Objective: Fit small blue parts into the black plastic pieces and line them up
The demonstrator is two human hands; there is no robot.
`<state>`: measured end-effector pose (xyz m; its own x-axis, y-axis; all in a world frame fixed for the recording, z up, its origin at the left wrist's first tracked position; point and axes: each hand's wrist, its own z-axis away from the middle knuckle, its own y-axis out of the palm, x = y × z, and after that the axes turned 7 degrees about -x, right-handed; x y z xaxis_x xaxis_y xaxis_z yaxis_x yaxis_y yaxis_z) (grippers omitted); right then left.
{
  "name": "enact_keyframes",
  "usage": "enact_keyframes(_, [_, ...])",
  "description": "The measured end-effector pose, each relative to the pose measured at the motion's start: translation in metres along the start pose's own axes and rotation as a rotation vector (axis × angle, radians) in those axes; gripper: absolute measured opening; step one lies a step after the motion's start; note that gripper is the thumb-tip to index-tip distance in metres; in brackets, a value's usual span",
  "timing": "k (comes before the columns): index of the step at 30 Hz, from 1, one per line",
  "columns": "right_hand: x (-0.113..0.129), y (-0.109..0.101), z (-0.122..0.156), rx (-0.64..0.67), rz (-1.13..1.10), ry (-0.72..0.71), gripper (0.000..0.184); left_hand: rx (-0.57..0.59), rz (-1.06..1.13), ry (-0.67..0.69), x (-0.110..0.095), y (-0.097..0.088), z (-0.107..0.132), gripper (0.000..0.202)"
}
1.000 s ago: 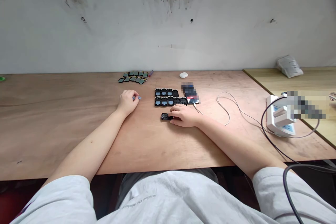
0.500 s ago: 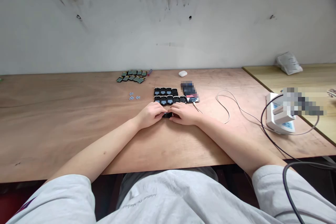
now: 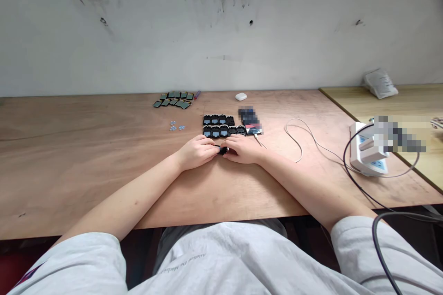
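My left hand (image 3: 198, 153) and my right hand (image 3: 244, 149) meet at the middle of the wooden table, closed around a small black plastic casing (image 3: 223, 150) from either side. Fingers cover much of it, so its inside is hard to make out. Just beyond the hands lie two rows of similar black casings (image 3: 215, 132); several hold grey-blue inserts, while those toward the right look dark inside. To the left rests a little group of pale blue, translucent pieces (image 3: 173, 128).
Several small green-grey screens or boards (image 3: 176, 103) lie far left beside a screwdriver (image 3: 196, 95). A phone (image 3: 249, 120) on a white cable and a white earbud case (image 3: 241, 97) sit behind. At right are a power strip (image 3: 358, 152) and a plastic bag (image 3: 380, 83).
The left fingers have shifted and flattened along the casing's left side, and the casing appears slightly turned. My right hand has barely moved.
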<state>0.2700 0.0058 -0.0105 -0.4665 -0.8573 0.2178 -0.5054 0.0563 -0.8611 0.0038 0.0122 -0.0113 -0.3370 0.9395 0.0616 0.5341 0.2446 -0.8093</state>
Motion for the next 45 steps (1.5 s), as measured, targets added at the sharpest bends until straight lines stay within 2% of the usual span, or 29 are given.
enact_keyframes(7, [-0.001, 0.0, 0.001, -0.017, -0.012, 0.003, 0.025, -0.016, 0.064, -0.092, 0.001, -0.001, 0.0, 0.018])
enact_keyframes(13, [-0.002, 0.0, 0.002, -0.014, -0.024, -0.002, 0.026, 0.021, 0.053, -0.04, 0.006, -0.002, 0.003, 0.017])
enact_keyframes(22, [-0.003, 0.002, 0.0, -0.019, -0.011, 0.006, 0.025, 0.147, -0.053, -0.016, -0.008, -0.009, -0.008, 0.018])
enact_keyframes(29, [-0.001, -0.001, 0.0, -0.01, -0.027, 0.016, 0.024, 0.079, 0.084, -0.128, 0.002, -0.004, 0.0, 0.025])
enact_keyframes(34, [-0.003, 0.001, 0.002, -0.016, -0.018, 0.026, 0.025, 0.061, 0.084, -0.095, 0.004, 0.0, 0.002, 0.029])
enact_keyframes(37, [-0.005, 0.003, 0.004, -0.088, -0.01, 0.036, 0.026, 0.021, 0.034, -0.111, 0.005, 0.0, 0.004, 0.029])
enact_keyframes(41, [-0.004, 0.002, 0.006, -0.203, 0.003, 0.084, 0.04, -0.058, -0.103, -0.24, 0.015, -0.001, 0.008, 0.028])
enact_keyframes(45, [-0.003, 0.002, 0.006, -0.19, 0.034, 0.084, 0.044, -0.139, -0.341, -0.617, 0.035, 0.0, 0.011, 0.034])
